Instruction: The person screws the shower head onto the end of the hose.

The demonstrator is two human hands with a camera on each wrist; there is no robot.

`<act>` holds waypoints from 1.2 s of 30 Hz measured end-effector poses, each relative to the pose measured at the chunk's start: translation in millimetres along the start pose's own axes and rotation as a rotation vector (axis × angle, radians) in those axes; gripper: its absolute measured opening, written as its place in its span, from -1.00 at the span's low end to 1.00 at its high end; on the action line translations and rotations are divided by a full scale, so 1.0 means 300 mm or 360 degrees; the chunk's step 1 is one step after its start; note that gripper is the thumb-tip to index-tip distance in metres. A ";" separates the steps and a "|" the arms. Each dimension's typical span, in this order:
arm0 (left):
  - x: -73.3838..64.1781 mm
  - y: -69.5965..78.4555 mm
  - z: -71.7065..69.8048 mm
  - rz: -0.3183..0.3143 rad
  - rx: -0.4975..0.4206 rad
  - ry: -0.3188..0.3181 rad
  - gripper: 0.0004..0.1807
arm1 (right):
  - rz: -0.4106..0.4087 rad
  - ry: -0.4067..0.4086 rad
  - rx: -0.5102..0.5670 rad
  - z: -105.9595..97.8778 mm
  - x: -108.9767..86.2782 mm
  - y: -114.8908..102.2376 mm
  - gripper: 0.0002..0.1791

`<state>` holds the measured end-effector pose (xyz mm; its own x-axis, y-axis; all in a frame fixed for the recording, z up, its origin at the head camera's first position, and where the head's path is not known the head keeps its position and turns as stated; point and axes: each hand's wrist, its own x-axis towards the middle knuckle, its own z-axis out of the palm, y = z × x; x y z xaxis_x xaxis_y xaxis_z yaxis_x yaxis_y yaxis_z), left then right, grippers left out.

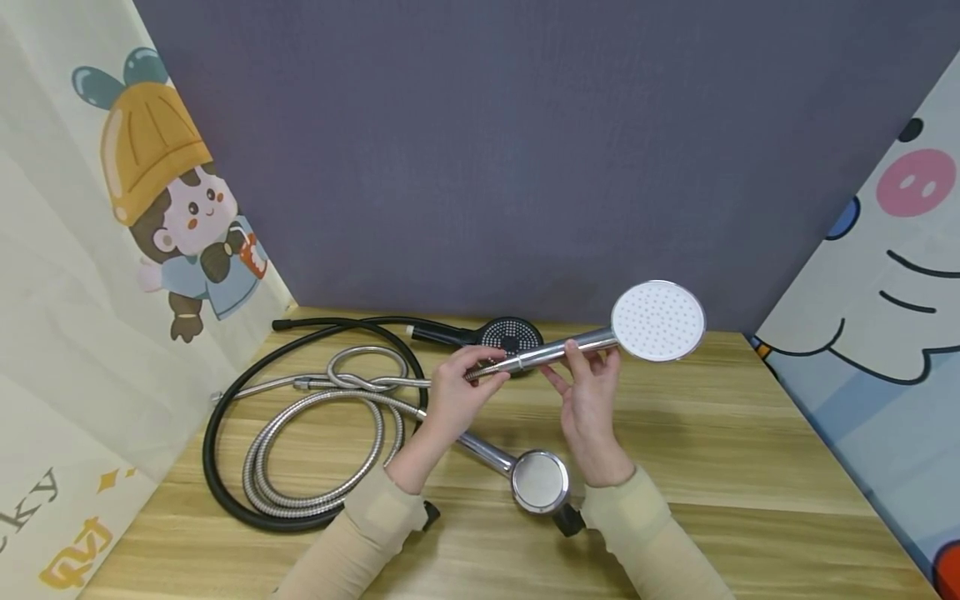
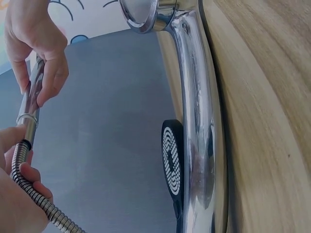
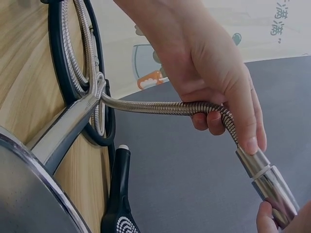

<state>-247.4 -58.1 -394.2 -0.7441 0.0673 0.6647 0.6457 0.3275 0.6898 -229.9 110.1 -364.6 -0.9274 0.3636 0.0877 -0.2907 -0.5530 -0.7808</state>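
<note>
My right hand (image 1: 591,404) pinches the chrome handle of a shower head (image 1: 658,320), whose round white spray face points toward the head camera. At the handle's lower end, my left hand (image 1: 457,396) holds the end of a metal shower hose (image 3: 150,108). In the right wrist view its thumb and finger pinch the smooth hose nut (image 3: 252,162), and other fingers curl under the ribbed hose. The nut meets the handle in line, with a thin ring-like seam between them. Both parts are held up above the table.
A second chrome shower head (image 1: 540,482) lies at the front of the wooden table (image 1: 712,517). Behind the hands lies a black shower head (image 1: 512,335). Coiled metal hose (image 1: 258,475) and a black hose (image 1: 213,454) cover the left side. A grey panel (image 1: 480,150) stands behind.
</note>
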 end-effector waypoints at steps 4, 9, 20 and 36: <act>0.001 0.001 -0.004 -0.0040 0.0002 -0.0047 -0.66 | -0.0013 -0.0013 -0.0002 -0.002 -0.001 0.001 -0.58; 0.002 0.006 -0.005 -0.0135 -0.0085 -0.0106 -0.73 | -0.0016 -0.0017 -0.0008 -0.003 -0.002 0.002 -0.59; 0.002 0.014 -0.001 -0.0171 -0.0173 -0.0181 -0.79 | -0.0023 -0.0022 -0.0012 -0.007 -0.001 0.002 -0.56; 0.003 0.007 0.001 -0.0137 -0.0100 -0.0143 -0.80 | -0.0017 -0.0003 -0.0012 -0.001 0.002 0.001 -0.57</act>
<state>-246.8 -57.0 -392.4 -0.8077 0.1263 0.5760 0.5863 0.2764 0.7615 -230.6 110.3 -365.0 -0.9246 0.3683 0.0974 -0.2990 -0.5432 -0.7846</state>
